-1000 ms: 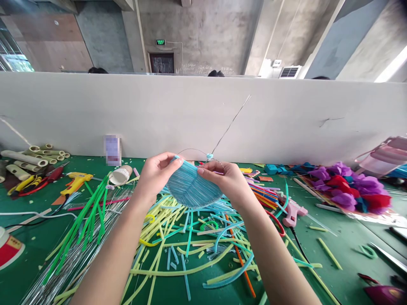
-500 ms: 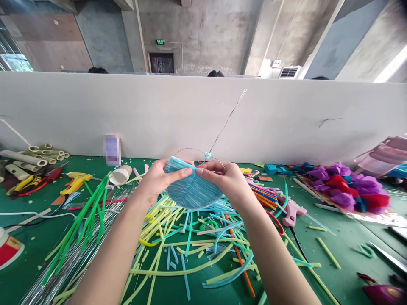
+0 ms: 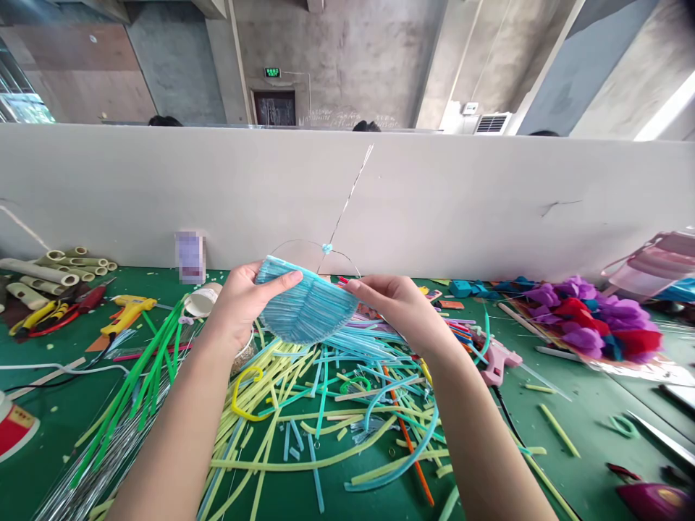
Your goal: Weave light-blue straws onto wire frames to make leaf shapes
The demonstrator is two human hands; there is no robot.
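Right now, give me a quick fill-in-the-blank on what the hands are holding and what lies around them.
1. Both hands hold a woven fan-shaped piece coloured ____.
2. A thin wire rises from the piece past a small ____ threaded on it.
3. The yellow glue gun lies to the ____ of the left hand.
4. The purple and red petals lie on the side of the ____ hand.

Missing words: blue; bead; left; right
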